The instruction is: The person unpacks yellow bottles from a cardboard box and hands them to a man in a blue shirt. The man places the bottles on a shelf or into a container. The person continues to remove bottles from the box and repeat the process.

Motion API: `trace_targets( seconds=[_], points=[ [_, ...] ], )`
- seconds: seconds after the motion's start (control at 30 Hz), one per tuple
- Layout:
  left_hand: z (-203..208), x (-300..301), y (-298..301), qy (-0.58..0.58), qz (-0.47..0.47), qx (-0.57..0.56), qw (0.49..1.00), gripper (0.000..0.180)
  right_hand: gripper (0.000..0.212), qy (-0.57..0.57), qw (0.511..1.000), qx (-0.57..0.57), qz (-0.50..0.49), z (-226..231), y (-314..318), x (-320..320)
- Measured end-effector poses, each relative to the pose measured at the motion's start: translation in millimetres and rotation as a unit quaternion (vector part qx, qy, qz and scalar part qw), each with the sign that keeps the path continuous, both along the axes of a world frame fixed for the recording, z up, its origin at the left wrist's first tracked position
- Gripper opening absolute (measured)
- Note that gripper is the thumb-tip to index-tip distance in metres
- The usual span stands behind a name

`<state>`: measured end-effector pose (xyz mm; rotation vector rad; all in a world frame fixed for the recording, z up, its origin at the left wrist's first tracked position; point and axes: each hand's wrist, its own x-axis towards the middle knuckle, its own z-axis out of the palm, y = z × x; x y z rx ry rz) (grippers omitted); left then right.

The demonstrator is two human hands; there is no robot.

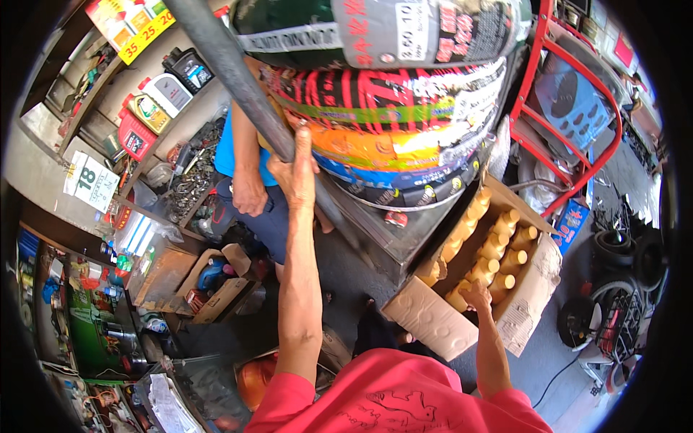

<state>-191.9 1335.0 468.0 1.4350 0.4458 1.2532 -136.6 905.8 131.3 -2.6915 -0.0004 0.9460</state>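
Note:
My left hand [294,173] is wrapped round a dark metal post [249,86] that slants down beside a stack of tires. Lower right, my right hand [478,296] reaches into an open cardboard box [433,317], its fingers closed at the top of a yellow bottle [458,299]. Several more yellow bottles [494,245] stand upright in rows around it. The wrapped tires [397,148] rise just behind the post, on a dark metal stand [404,249]. My fingertips partly hide the bottle in my right hand.
Another person's hand [247,193] hangs left of the post. Shelves at left carry oil bottles [167,94] and loose parts. An open carton [216,289] sits below. A red metal frame [534,108] stands right of the tires; small tires [628,252] lie at far right.

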Motion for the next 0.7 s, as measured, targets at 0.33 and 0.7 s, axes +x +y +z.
trace_targets(
  seconds=[0.33, 0.7],
  points=[
    [-13, -8, 15, 0.012, -0.061, 0.039, 0.997, 0.039, 0.035, 0.048, 0.995, -0.040, -0.075, 15, 15, 5],
    [-7, -23, 35, 0.094, -0.304, -0.059, 0.946, 0.028, 0.051, 0.009, 0.985, -0.094, -0.146, 11, 28, 3]
  ],
)
